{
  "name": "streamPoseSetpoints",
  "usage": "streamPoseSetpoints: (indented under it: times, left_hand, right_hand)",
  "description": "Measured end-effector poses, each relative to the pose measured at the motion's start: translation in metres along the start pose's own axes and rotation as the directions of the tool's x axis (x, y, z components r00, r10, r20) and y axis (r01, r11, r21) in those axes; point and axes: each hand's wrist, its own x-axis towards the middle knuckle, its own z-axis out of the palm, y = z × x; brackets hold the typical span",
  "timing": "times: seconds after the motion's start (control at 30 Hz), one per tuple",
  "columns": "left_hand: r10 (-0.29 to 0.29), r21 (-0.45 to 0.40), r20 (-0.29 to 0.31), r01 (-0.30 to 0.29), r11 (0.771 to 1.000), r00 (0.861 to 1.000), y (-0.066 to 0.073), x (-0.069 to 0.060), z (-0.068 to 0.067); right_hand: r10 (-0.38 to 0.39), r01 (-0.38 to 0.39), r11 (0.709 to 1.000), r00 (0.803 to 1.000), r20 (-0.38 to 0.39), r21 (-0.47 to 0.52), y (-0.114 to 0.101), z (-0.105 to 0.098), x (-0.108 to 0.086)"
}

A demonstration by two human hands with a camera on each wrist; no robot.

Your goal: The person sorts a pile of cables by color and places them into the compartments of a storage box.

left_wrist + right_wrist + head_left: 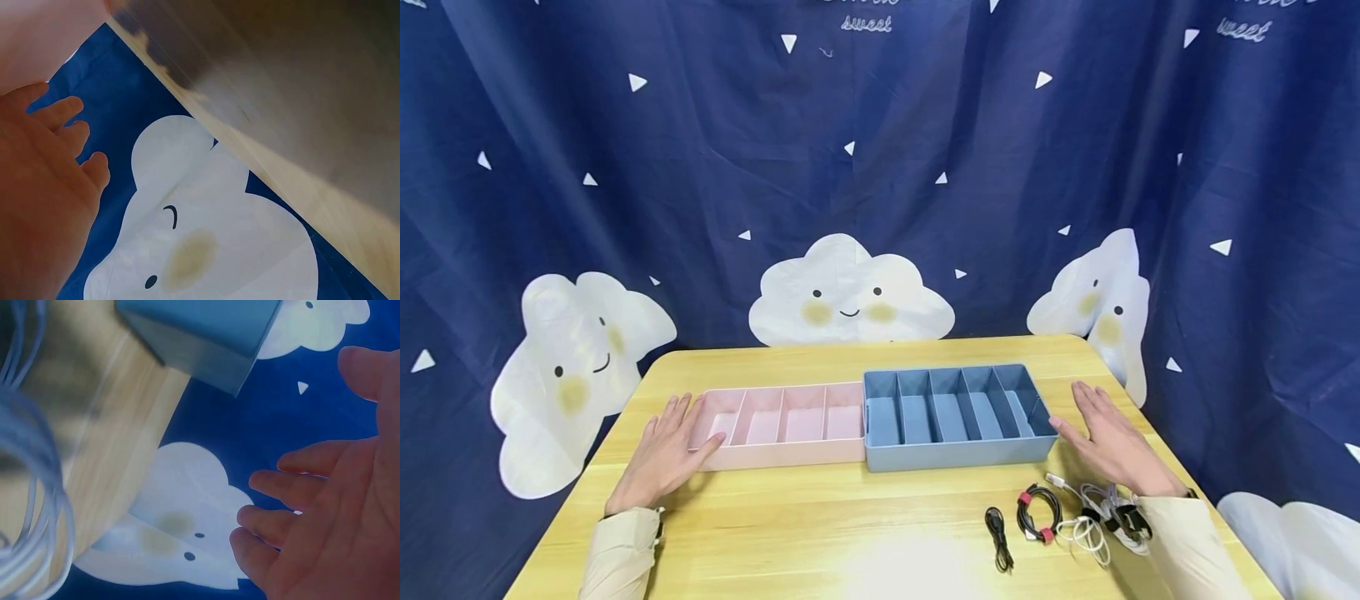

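Observation:
My left hand (662, 454) lies at the left end of a pink divided box (782, 456), fingers extended and thumb at its front corner. In the left wrist view the same hand (47, 206) shows relaxed fingers beside the pink box's wall (44, 37). Against the pink box's right end stands a blue divided box (962, 454). Near that box's right end is my right hand (1112, 442), spread flat, with the thumb close to the corner; whether it touches is unclear. In the right wrist view, this hand (325, 506) holds nothing.
Before the right forearm lie a folded black cable (998, 537), a coiled black cable with red ties (1056, 504) and a tangle of white cables (1093, 546) with black straps. The wooden table (760, 533) ends at a dark blue cloud-patterned curtain (880, 192).

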Motion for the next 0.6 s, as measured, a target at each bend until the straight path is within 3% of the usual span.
streamPoseSetpoints:
  times: [0.2, 0.4, 0.6]
  left_hand:
    - [0.019, 0.007, -0.017, -0.019, 1.000, 1.000, -0.002, -0.001, 0.001]
    - [0.015, -0.008, 0.005, -0.015, 1.000, 1.000, -0.004, 0.000, 0.001]
    - [0.020, -0.015, 0.000, -0.020, 1.000, 1.000, -0.002, 0.001, 0.002]
  right_hand:
    - [-0.004, 0.003, 1.000, 1.000, -0.025, -0.026, 0.005, -0.004, -0.007]
    - [-0.013, 0.012, 0.999, 0.999, -0.038, -0.037, 0.010, -0.010, -0.013]
    - [-0.038, 0.032, 0.997, 0.995, -0.095, -0.063, 0.017, -0.012, -0.020]
